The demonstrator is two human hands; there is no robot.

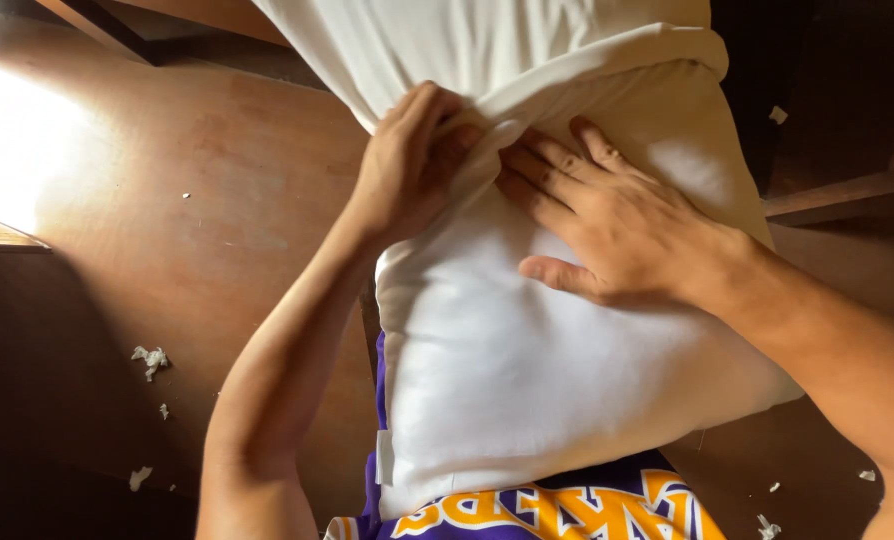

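Pillow (527, 380), one only, white, is resting against our purple jersey (557, 505) with its yellow block lettering, its long axis running away from us toward the top of the view. We are working one white pillowcase (487, 40) over its far end. Our left hand (407, 165) is curling shut on a bunched fold of the pillowcase's edge. Our right hand (607, 225) is lying open and flat on the pillow, fingers spread, fingertips touching that same fold. Several small white fluff scraps (151, 358) are lying scattered on the brown wooden floor (217, 220).
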